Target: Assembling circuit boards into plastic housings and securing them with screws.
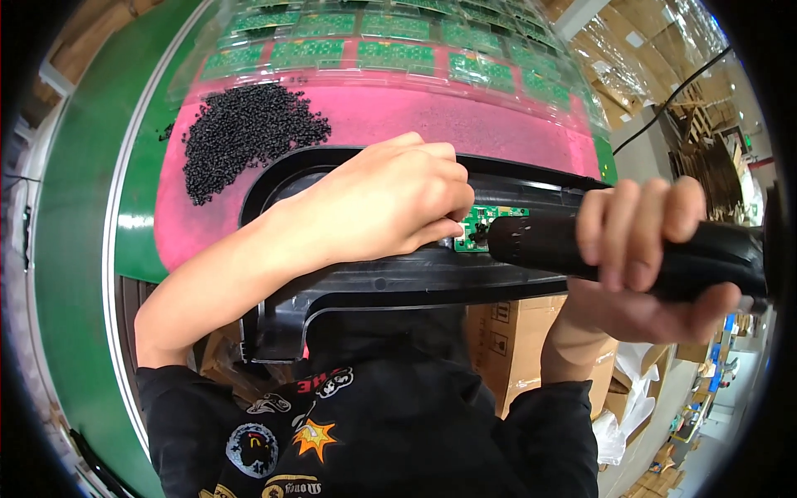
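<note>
A long black plastic housing lies across the pink mat in front of me, its hollow side up. Inside its right half sits a small green circuit board. My right hand wraps round a thick black electric screwdriver, which lies nearly level with its tip end over the board. My left hand reaches across the housing, fingers curled and closed at the board's left edge, close to the screwdriver's tip. Whatever its fingertips pinch there is hidden. Small dark bits show between the tip and the fingers.
A heap of small black screws rests on the pink mat, beyond the housing's left end. Clear trays of green circuit boards stand at the far side. The green bench extends left. Cardboard boxes are below right.
</note>
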Action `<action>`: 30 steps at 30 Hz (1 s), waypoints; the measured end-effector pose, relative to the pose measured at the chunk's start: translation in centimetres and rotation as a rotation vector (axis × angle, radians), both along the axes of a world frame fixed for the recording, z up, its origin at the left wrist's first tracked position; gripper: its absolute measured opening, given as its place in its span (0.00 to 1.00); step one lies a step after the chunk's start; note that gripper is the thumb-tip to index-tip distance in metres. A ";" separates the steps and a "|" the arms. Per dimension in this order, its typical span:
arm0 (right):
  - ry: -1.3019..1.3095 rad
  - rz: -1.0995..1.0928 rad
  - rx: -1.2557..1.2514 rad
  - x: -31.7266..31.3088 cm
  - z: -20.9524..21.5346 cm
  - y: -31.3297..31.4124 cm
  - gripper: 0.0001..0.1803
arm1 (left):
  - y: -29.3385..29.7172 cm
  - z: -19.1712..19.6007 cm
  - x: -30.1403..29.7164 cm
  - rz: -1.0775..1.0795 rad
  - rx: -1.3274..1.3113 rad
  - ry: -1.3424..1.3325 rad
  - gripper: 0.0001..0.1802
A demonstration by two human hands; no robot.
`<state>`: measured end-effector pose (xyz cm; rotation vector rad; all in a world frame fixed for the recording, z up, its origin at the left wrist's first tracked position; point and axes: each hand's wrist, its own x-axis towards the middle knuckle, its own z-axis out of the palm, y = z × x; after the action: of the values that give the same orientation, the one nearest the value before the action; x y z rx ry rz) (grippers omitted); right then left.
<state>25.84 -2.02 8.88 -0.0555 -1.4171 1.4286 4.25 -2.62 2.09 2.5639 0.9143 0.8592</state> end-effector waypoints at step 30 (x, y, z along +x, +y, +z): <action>-0.172 -0.462 -0.157 4.7 -2.3 2.3 0.26 | 0.1 0.7 0.7 -0.038 -0.157 0.035 0.11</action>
<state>30.57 0.33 6.59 -0.5812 -1.3177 1.1626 4.96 -2.54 2.80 2.4601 0.9022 0.7044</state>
